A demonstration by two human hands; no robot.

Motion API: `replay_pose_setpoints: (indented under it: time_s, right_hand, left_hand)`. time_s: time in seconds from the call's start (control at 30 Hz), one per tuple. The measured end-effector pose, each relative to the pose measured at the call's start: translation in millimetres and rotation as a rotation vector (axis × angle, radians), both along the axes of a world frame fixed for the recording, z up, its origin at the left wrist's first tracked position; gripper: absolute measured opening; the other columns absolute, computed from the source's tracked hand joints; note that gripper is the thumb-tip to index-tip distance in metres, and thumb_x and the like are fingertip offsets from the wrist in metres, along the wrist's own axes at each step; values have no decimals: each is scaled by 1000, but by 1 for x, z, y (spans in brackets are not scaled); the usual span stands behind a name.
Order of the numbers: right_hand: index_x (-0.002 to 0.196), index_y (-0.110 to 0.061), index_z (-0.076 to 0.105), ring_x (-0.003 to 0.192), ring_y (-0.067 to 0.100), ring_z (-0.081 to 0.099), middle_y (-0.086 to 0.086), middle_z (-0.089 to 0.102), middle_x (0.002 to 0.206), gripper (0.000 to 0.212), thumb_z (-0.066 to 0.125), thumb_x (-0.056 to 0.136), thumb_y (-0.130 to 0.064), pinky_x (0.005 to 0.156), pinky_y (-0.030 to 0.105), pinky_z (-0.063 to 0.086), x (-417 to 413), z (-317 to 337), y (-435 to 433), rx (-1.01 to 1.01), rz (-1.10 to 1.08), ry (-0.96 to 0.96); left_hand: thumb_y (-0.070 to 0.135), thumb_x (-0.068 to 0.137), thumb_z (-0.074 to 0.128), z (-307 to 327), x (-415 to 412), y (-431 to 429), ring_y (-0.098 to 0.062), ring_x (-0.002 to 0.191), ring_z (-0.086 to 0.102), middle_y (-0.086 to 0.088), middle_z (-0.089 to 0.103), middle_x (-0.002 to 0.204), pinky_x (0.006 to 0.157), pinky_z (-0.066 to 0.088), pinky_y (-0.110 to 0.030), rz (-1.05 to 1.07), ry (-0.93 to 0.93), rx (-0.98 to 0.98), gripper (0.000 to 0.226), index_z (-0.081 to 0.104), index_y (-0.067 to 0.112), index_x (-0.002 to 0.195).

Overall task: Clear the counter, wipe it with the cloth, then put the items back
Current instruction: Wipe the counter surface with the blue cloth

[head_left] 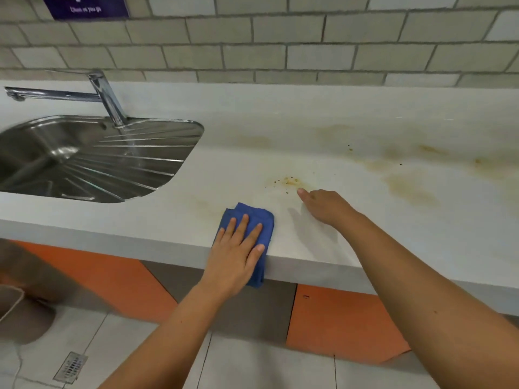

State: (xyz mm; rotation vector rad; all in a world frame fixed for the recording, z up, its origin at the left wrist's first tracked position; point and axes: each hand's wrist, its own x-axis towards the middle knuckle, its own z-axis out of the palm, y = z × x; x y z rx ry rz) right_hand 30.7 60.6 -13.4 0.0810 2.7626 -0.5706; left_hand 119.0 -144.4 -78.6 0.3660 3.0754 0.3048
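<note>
White kitchen counter [365, 220] seen from above, backed by a wall of pale grey tiles [309, 51]; folded blue cloth [254, 217] lying at the counter's front edge, one end drooping over the lip; left hand [236, 248] pressed flat on top of the cloth, fingers spread and straight, not gripping; right hand [325, 206] resting on the counter just right of the cloth, loosely curled and empty, one finger extended toward a small yellow-brown stain with dark crumbs [288, 182]; larger faded yellowish stains [407, 186] spread across the surface further right; stainless steel sink [92, 161] with ribbed drainer set into the counter at left, chrome tap [106, 96] above it; orange and grey cabinet panels [337, 318] below.
</note>
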Motion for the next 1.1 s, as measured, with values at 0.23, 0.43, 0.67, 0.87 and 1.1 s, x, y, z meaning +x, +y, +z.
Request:
replay_pose_setpoints:
  time_s: [0.23, 0.43, 0.67, 0.87, 1.1]
  right_hand:
    - [126, -3, 50, 115, 31, 51, 16, 55, 126, 70, 9, 98, -53, 82, 34, 35, 5, -12, -35, 224, -74, 52]
    - [119, 0, 54, 114, 33, 51, 21, 55, 123, 74, 8, 97, -54, 92, 37, 38, 8, -15, -42, 234, -122, 99]
    - [131, -5, 45, 120, 32, 48, 17, 51, 131, 63, 13, 99, -49, 93, 36, 36, 14, -12, -39, 158, -174, 105]
    - [145, -12, 30, 137, 28, 32, 10, 33, 151, 58, 17, 100, -46, 109, 34, 25, 33, -9, -27, -63, -173, 73]
    - [135, -7, 47, 132, 28, 40, 11, 46, 143, 51, 26, 102, -38, 110, 35, 27, 54, 16, 21, -269, -309, 300]
  left_hand:
    - [48, 98, 20, 7, -26, -108, -30, 145, -10, -13, -12, 157, 117, -4, -40, 224, -12, -11, 54, 7, 34, 148]
    - [50, 98, 21, 18, -66, -125, -35, 144, -7, -14, -11, 157, 117, 0, -44, 247, -87, -53, 59, 2, 30, 150]
    - [52, 98, 19, 14, -68, -138, -29, 146, -5, -8, -7, 158, 118, 1, -38, 5, -92, -20, 60, 5, 27, 150]
    - [49, 99, 15, 18, -126, -87, -36, 145, -2, -14, -8, 157, 117, 3, -44, 153, -98, -83, 60, 0, 23, 150]
    - [50, 99, 16, 17, -65, -4, -26, 145, -10, -5, -14, 157, 118, -4, -38, -268, -104, -26, 57, 0, 29, 150]
